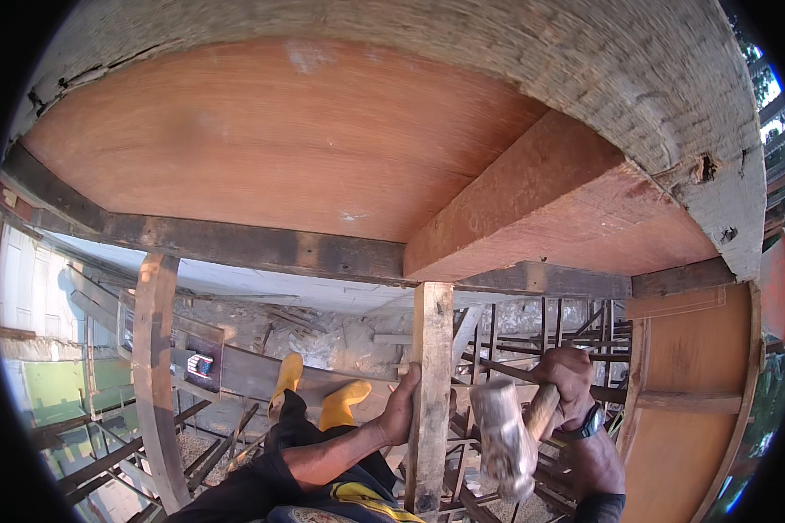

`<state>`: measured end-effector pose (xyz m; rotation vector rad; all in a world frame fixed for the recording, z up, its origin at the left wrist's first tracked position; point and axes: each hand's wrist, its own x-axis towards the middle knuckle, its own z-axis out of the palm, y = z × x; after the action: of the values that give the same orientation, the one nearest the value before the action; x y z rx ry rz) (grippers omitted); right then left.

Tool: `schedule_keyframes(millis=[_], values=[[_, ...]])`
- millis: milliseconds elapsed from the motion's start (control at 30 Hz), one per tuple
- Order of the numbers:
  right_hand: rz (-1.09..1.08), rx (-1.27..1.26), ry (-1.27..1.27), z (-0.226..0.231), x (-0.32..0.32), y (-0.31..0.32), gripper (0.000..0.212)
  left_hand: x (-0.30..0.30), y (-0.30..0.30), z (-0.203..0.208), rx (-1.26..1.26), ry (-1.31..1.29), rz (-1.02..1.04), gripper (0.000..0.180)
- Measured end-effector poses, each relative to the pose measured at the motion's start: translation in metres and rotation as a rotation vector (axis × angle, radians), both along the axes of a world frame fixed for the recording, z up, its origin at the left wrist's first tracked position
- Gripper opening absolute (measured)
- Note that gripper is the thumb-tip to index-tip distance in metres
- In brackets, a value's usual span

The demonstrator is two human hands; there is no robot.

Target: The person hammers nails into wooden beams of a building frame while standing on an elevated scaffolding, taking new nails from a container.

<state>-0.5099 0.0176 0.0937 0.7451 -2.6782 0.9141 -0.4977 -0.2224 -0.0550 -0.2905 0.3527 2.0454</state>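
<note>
- Wrapping the left hand [399,410] around an upright wooden post [432,392], touching its left side.
- Clenching a hammer [503,436] by its wooden handle in the right hand [567,375] — holding it right of the post.
- Showing the blurred hammer head between post and right hand — slanting below the reddish beam [506,196].

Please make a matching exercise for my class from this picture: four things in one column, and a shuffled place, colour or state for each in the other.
Things
1. Hammer
2. Wooden post
3. Boots
4. Wristwatch

Descriptions
A. Yellow, worn on the feet
B. Worn on the right arm
C. Held by its handle in the right hand
D. Upright, gripped by the left hand

Right pairs: 1-C, 2-D, 3-A, 4-B
</note>
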Motion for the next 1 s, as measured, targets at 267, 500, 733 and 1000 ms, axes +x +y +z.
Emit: schedule_keyframes(millis=[267,500,733,1000], values=[[-0.344,0.113,-0.345,-0.024,-0.006,0.020,0.057,-0.008,0.006,0.002,-0.004,0.013,-0.048,0.079],[-0.051,0.057,-0.271,-0.044,-0.009,0.021,0.058,0.001,0.005,-0.001,0.057,0.001,-0.061,0.075],[-0.050,-0.071,0.105,-0.017,0.011,0.004,0.053,-0.005,-0.004,0.000,0.058,0.038,-0.047,0.076],[-0.567,0.087,-0.402,-0.012,0.037,-0.016,0.064,-0.001,0.001,-0.011,-0.055,0.099,-0.080,0.083]])
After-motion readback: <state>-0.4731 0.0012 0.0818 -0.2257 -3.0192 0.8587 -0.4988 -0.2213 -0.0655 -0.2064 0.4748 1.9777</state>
